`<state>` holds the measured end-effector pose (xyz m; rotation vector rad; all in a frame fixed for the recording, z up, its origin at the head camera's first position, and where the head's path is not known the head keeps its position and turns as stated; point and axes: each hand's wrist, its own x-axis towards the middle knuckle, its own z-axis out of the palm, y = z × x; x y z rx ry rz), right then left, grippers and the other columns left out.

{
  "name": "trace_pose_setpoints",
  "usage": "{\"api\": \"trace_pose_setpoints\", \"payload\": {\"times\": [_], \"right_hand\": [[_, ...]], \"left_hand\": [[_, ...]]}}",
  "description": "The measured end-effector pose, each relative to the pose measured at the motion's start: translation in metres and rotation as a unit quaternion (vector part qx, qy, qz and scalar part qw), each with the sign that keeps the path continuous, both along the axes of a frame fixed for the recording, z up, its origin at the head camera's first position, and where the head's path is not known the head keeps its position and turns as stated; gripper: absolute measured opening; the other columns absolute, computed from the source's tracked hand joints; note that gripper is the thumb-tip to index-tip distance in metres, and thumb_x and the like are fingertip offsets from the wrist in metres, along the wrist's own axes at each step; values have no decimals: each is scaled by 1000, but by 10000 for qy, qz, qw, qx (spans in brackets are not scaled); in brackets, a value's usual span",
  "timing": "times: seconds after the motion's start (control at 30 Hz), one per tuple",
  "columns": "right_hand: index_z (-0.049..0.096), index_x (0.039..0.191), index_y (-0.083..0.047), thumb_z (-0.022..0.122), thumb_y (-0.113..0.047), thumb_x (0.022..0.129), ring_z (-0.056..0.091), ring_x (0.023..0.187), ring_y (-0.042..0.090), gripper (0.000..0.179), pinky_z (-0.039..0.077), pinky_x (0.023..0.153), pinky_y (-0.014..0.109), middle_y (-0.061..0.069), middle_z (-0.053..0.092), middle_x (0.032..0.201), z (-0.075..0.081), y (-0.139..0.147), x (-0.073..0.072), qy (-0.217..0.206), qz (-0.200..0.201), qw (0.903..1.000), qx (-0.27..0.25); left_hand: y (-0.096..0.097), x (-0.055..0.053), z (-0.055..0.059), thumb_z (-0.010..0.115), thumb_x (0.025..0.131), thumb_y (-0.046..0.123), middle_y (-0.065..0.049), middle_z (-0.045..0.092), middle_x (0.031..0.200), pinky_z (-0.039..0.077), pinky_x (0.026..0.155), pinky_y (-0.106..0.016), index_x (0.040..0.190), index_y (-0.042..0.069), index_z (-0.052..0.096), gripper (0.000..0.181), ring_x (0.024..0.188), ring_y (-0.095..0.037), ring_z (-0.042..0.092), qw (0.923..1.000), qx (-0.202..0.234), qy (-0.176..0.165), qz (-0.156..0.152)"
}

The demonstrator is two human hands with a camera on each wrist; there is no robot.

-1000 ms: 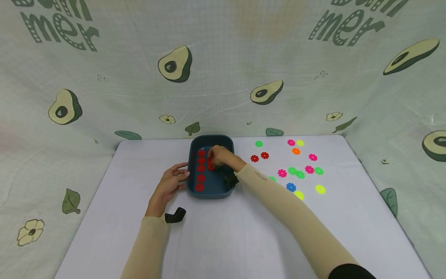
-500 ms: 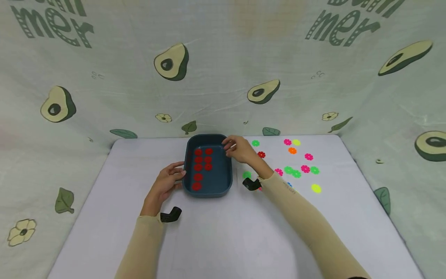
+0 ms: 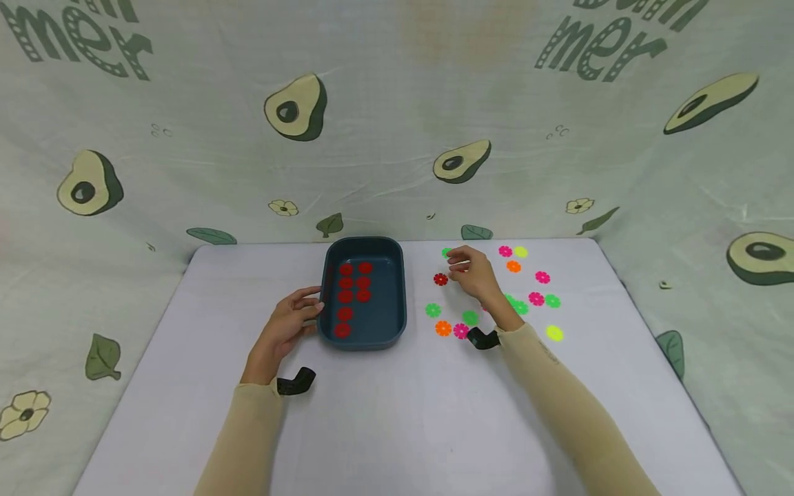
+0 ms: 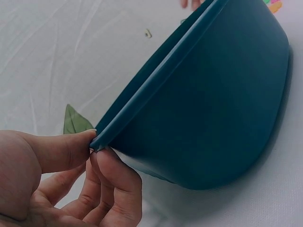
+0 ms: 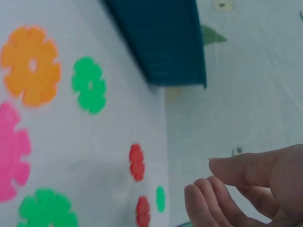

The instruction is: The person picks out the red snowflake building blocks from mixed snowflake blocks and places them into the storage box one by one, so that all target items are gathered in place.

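My left hand point(image 3: 287, 332) pinches the left rim of a dark blue tray point(image 3: 387, 303) between thumb and fingers, as the left wrist view shows plainly. Inside the tray lie several red flower-shaped discs point(image 3: 344, 297), set in two columns. My right hand point(image 3: 476, 275) is over the table to the right of the tray, fingers loosely bent and holding nothing. A red flower disc point(image 3: 440, 279) lies by its fingertips, and the right wrist view shows a second red disc point(image 5: 142, 212) close to it.
Green point(image 3: 433, 310), orange point(image 3: 443, 328), pink point(image 3: 461, 331) and yellow point(image 3: 555, 333) flower discs lie scattered over the right part of the white table point(image 3: 384, 427). A patterned cloth point(image 3: 372, 172) hangs behind the table's back edge.
My right hand has come out of the tray, leaving a red disc in the second column, and moved right over the loose discs. My left hand stays at the rim.
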<state>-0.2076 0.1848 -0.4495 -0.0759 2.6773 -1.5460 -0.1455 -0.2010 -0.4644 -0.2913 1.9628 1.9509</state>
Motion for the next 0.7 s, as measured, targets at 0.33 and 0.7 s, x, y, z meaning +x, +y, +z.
{"api": "trace_pose_setpoints", "payload": {"times": [0.33,0.7], "right_hand": [[60,134,10,67,8,96,63,121,44,39,53,106,52,30,61,132,-27,21,-6,-316,-522,9980,159],[64,129,7,75,2,94,62,113,41,37,54,102,50,26,65,125,-41,20,-15,-347,-697,9951,611]], "left_hand": [[0,1,-1,59,108,4,2,56,113,53,74,-26,158,3,42,53,94,-9,58,10000,12,-38,80],[3,2,4,60,107,5,3,57,111,52,74,-28,159,2,41,55,90,-8,59,9999,70,-35,86]]}}
